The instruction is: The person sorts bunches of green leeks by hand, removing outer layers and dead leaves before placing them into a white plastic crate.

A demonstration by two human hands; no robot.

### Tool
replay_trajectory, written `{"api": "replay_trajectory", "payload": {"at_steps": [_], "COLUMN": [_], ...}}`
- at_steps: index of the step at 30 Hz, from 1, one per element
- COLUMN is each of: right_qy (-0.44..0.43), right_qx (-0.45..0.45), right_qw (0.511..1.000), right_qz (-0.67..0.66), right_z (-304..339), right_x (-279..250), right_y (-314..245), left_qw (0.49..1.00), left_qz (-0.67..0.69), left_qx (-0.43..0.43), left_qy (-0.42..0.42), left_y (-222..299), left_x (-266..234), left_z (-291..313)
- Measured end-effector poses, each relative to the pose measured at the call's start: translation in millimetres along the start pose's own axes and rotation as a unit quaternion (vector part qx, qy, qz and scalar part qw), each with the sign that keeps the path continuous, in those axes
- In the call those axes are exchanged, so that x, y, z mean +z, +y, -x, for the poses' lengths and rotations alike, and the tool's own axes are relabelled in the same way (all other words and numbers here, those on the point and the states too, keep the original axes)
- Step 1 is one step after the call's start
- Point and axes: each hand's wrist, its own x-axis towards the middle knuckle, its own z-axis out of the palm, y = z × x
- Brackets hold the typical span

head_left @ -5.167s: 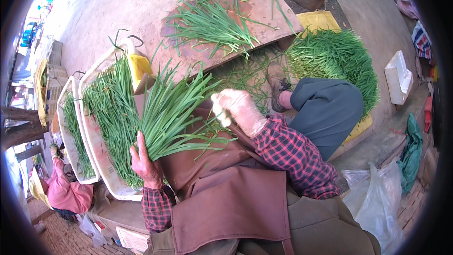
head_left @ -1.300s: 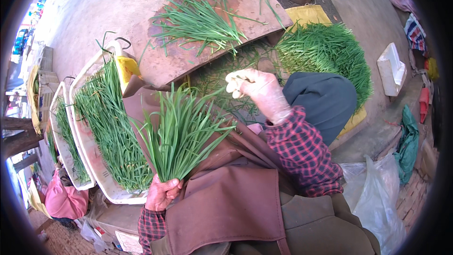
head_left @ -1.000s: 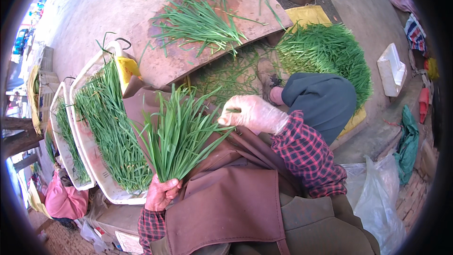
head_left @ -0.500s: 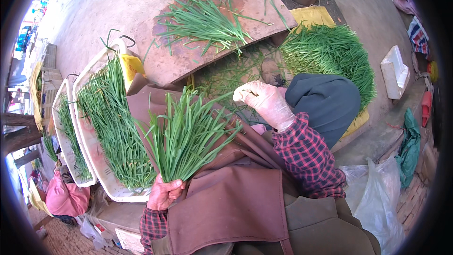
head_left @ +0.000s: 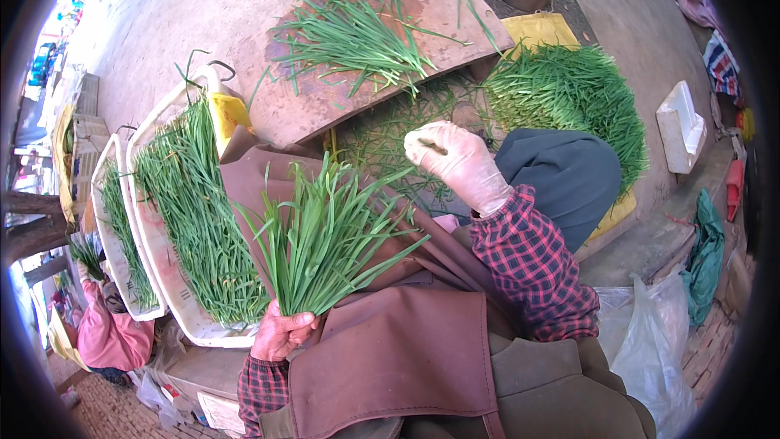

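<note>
My left hand [head_left: 283,332], bare, is wrapped round the lower ends of a bunch of garlic chives [head_left: 321,236]. The long flat leaves fan up and away over the brown apron [head_left: 390,358]. To the right of the bunch, my right hand [head_left: 457,164] is raised in a pale thin glove, thumb and fingers curled together. A small dark gap shows between them; whatever they hold, if anything, I cannot make out. Just beyond it, loose green leaves [head_left: 390,134] litter the ground. My right hand is apart from the bunch.
White crates [head_left: 195,329] of chives stand at my left. A low board [head_left: 284,118] ahead bears a loose heap of chives [head_left: 349,36]. At the right, a big stack of chives [head_left: 569,89] lies on yellow sacking [head_left: 544,30]. Far left, a person in pink [head_left: 114,333] holds greens.
My right hand has turned and tilted slightly, so the gap between thumb and fingers now shows. The bunch in my left hand has barely shifted. The person in pink has raised their greens.
</note>
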Motion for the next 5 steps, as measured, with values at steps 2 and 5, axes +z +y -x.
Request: {"api": "replay_trajectory", "payload": {"at_steps": [2,5], "right_qy": [-0.034,-0.177], "right_qx": [-0.109,-0.029], "right_qw": [0.992,0.982], "right_qz": [0.062,0.063], "right_z": [-1.9,-9.8], "right_x": [0.3,7.3], "right_y": [4.5,1.1], "left_qw": [1.000,1.000], "left_qz": [-0.004,-0.027], "left_qx": [-0.003,-0.008], "left_qy": [-0.006,-0.008], "left_y": [-2.1,-2.8], "left_x": [-5.3,-10.8], "left_z": [-1.3,-2.7]}}
